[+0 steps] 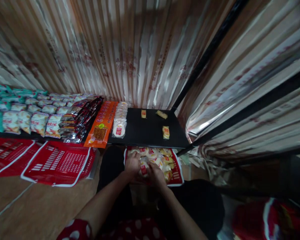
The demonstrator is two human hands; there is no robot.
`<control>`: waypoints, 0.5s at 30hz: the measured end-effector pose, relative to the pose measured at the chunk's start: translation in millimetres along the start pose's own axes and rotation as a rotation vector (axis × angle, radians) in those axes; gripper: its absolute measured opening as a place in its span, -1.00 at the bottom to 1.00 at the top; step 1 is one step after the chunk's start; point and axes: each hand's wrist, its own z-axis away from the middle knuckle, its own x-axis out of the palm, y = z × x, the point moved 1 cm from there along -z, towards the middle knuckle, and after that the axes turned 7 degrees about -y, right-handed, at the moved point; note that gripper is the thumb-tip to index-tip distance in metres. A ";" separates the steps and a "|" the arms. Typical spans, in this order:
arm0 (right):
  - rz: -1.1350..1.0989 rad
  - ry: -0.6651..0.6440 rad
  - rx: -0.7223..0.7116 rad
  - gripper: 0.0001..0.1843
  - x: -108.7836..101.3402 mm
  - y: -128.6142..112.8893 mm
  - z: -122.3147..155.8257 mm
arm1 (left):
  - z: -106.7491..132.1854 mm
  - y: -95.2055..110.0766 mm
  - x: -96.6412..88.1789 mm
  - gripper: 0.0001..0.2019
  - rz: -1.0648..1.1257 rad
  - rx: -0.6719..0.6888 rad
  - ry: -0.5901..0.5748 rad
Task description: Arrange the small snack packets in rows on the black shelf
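My left hand [132, 164] and my right hand [157, 175] are closed on the two sides of a wrapped round white cracker [143, 169] with a red label. They are just above a red basket [177, 173] with a pale rim, which stands between my knees. Inside the basket lie more wrapped round crackers [152, 154] on the left and yellow-wrapped snacks [168, 160] on the right. My fingertips are partly blurred.
Before me runs a black shelf [150, 131] with three yellow-wrapped snacks, a row of wrapped crackers [119, 128], an orange snack packet [101, 128], dark red packets [77, 121] and white bags [38, 123]. A black pole [205, 56] slants at right. Red baskets [57, 163] stand at left.
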 end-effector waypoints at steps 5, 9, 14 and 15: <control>-0.024 -0.059 0.010 -0.59 18.6 5.0 11.7 | 13.4 9.6 43.1 -0.54 0.080 -0.232 -0.110; -0.209 0.017 0.097 -0.52 18.9 3.6 19.8 | 19.7 12.3 38.1 -0.62 0.112 -0.236 -0.032; -0.546 0.024 0.182 -0.41 13.2 -1.2 27.0 | 35.5 25.3 21.1 -0.63 0.206 -0.211 -0.021; -0.587 0.023 0.200 -0.41 11.3 -2.0 28.2 | 39.1 28.1 18.2 -0.62 0.228 -0.209 -0.020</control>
